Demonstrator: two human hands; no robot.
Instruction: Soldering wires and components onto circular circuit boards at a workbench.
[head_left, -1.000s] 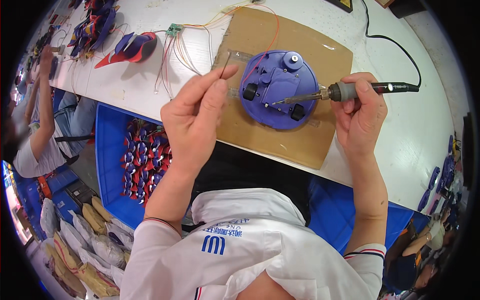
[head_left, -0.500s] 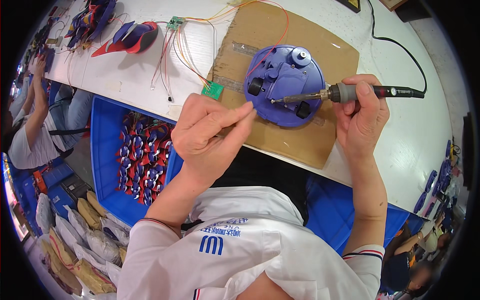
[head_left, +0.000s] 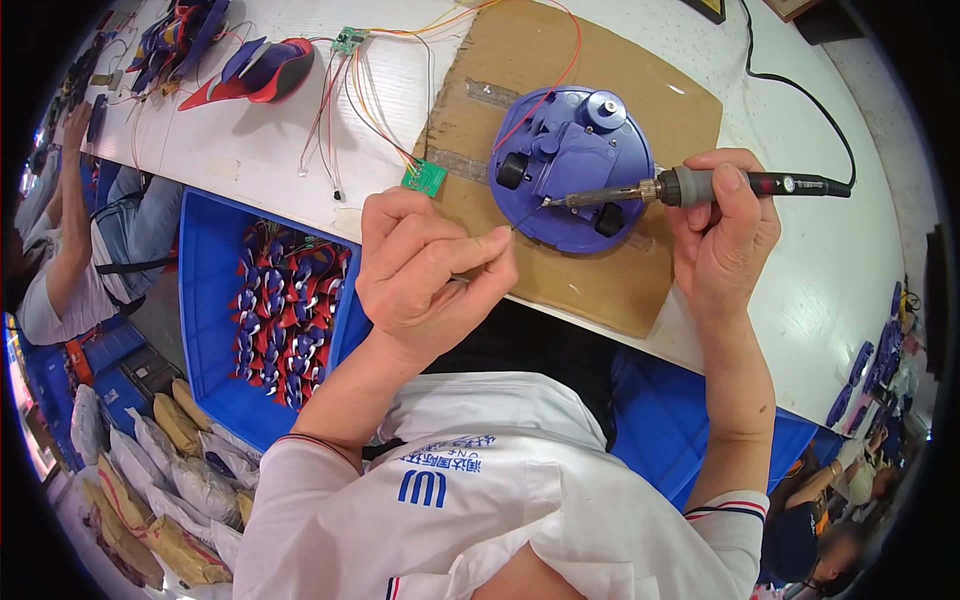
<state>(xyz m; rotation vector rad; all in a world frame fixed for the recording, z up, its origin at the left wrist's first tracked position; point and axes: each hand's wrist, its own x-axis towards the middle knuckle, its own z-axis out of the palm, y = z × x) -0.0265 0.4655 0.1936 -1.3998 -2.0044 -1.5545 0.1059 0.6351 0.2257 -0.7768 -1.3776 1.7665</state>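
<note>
My left hand (head_left: pixel 425 262) is closed, thumb and forefinger pinching a thin wire (head_left: pixel 528 219) that reaches toward the iron's tip; most of it is hidden in the fingers. In my right hand (head_left: pixel 728 235) is a soldering iron (head_left: pixel 688 186) with a grey grip, held level and pointing left. Its tip is at the lower part of a round purple plastic base (head_left: pixel 575 165) with two black wheels. The base lies on a brown cardboard sheet (head_left: pixel 685 115). A red wire (head_left: pixel 566 70) runs up from the base.
A green circuit board (head_left: pixel 424 178) and a smaller board (head_left: pixel 348 40) with colored wires lie left, beside a red-and-purple part (head_left: pixel 262 72). Below the white table (head_left: pixel 820 270) stands a blue bin (head_left: pixel 212 330) of similar parts. The iron's black cord (head_left: pixel 800 88) curves right. Other people sit nearby.
My left hand has shifted slightly right and down, and the thin wire now shows between its fingertips and the iron's tip. The iron has barely moved.
</note>
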